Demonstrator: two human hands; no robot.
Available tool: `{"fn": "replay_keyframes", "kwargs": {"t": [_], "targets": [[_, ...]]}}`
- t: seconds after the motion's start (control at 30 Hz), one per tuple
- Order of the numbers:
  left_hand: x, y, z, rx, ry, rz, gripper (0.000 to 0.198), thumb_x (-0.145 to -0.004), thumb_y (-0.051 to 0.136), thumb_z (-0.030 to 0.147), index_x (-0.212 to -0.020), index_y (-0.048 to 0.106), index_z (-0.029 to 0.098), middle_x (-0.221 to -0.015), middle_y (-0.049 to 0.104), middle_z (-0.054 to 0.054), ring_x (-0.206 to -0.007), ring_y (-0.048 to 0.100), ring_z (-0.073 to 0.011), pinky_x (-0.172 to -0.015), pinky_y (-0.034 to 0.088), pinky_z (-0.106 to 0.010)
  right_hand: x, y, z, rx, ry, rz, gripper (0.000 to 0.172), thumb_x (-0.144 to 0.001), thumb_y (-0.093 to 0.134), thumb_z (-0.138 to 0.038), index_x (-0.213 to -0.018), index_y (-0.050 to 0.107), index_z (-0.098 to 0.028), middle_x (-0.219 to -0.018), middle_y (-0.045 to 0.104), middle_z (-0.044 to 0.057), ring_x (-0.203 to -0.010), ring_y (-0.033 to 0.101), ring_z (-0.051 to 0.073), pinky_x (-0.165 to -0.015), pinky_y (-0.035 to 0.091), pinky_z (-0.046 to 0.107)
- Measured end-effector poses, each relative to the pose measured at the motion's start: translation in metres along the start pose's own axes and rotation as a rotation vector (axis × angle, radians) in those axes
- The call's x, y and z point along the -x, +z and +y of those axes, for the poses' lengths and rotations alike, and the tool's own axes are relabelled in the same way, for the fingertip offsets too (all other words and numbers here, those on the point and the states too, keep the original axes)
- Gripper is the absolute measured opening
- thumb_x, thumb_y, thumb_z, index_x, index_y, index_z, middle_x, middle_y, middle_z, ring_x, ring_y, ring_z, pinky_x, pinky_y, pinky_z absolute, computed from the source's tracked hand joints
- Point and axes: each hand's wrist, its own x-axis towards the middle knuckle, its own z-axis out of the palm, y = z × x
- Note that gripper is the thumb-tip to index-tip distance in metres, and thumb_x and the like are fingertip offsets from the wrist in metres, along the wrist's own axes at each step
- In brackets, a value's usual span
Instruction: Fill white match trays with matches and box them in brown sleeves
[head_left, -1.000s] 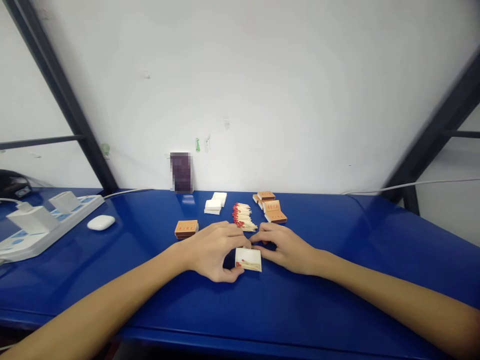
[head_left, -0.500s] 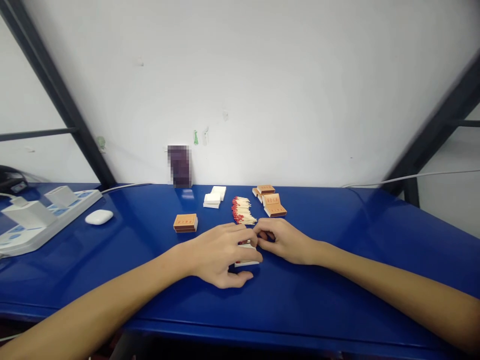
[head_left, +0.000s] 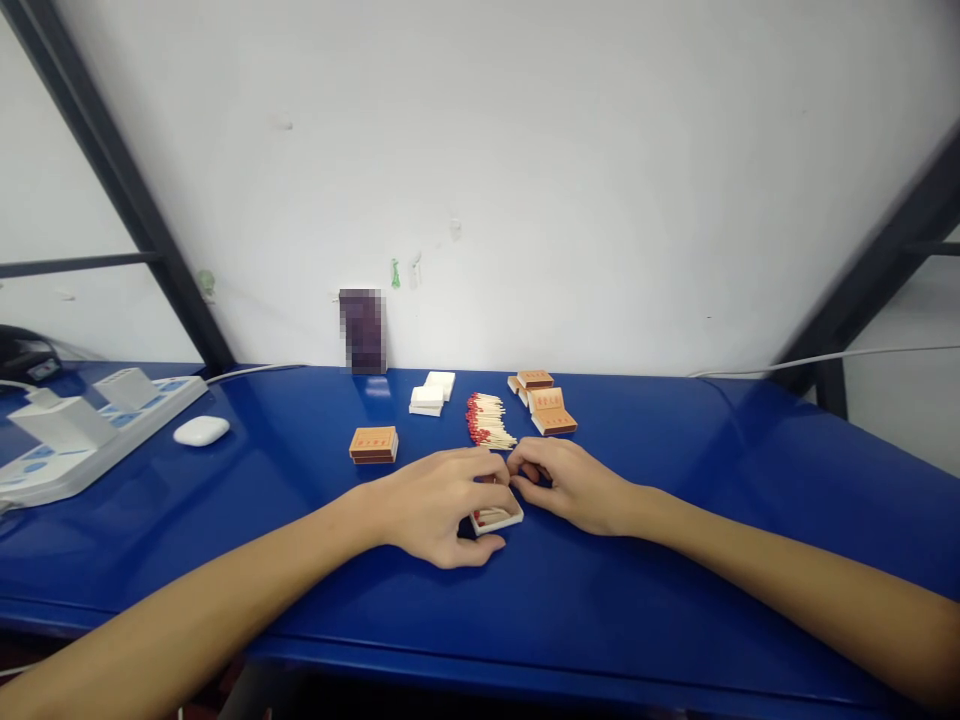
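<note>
A small white matchbox tray point(head_left: 498, 522) with several red-headed matches in it lies on the blue table. My left hand point(head_left: 442, 505) is over the tray, its fingers bent across the far part and its thumb apart at the near left. Those fingers hide much of the tray. At the tray's far right corner is my right hand point(head_left: 574, 485), fingers curled and tips close together; whatever they hold, if anything, is hidden. Just beyond both hands lies a pile of loose matches point(head_left: 489, 420), red heads to the left.
Orange matchbox sleeves point(head_left: 551, 410) lie at the back right. White trays point(head_left: 429, 397) sit behind the pile to the left, and stacked orange matchboxes point(head_left: 373, 444) nearer. Further left are a white case point(head_left: 201, 431) and a power strip point(head_left: 90, 455). A pixelated dark panel point(head_left: 365, 335) leans against the wall.
My left index and middle fingers have drawn back slightly, so more of the tray and its matches shows. My right hand stays almost in place. The whole view has shifted slightly.
</note>
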Motion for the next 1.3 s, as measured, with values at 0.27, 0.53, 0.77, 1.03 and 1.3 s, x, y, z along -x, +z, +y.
{"fn": "replay_keyframes", "kwargs": {"t": [0.27,0.53,0.77,1.03,1.3], "targets": [[0.001,-0.005,-0.007,-0.212,-0.106,-0.056,0.029,-0.076,0.069,0.042,-0.089,0.063,0.016,-0.089,0.06,-0.005,-0.075,0.057,-0.0193,-0.071,0.045,-0.033,0.001,0.0,-0.001,0.05,0.014,-0.006,0.008,-0.088,0.053,-0.018,-0.08,0.055,-0.019,-0.069,0.052,-0.003,-0.062,0.046,0.012,-0.06,0.033,0.025],[0.003,-0.007,-0.012,-0.114,-0.079,-0.068,0.018,-0.076,0.063,0.027,-0.091,0.062,0.017,-0.085,0.062,-0.004,-0.075,0.057,-0.0186,-0.073,0.045,-0.031,0.0,-0.002,-0.004,0.095,0.029,-0.004,0.009,-0.089,0.053,-0.018,-0.081,0.055,-0.019,-0.071,0.053,-0.002,-0.064,0.048,0.013,-0.064,0.034,0.027],[0.004,-0.009,-0.013,-0.042,-0.074,-0.044,0.014,-0.073,0.066,0.026,-0.08,0.058,0.018,-0.08,0.064,-0.002,-0.074,0.057,-0.0173,-0.075,0.045,-0.031,0.0,-0.003,-0.005,0.1,0.074,-0.028,0.011,-0.092,0.05,-0.018,-0.083,0.055,-0.02,-0.07,0.052,-0.003,-0.065,0.047,0.014,-0.062,0.033,0.027],[0.004,-0.01,-0.016,-0.098,-0.071,-0.044,0.017,-0.074,0.068,0.031,-0.08,0.06,0.018,-0.08,0.063,-0.003,-0.074,0.057,-0.0183,-0.072,0.045,-0.032,0.0,-0.003,-0.006,0.082,0.092,-0.02,0.013,-0.095,0.048,-0.021,-0.084,0.054,-0.021,-0.069,0.052,-0.003,-0.064,0.047,0.015,-0.066,0.035,0.028],[0.005,-0.008,-0.017,-0.077,-0.088,-0.036,0.014,-0.077,0.066,0.029,-0.08,0.059,0.018,-0.082,0.062,-0.003,-0.074,0.056,-0.0172,-0.073,0.045,-0.031,0.001,0.001,-0.002,0.041,0.111,0.024,0.013,-0.096,0.047,-0.025,-0.086,0.055,-0.021,-0.067,0.053,-0.003,-0.062,0.046,0.015,-0.062,0.035,0.028]]}}
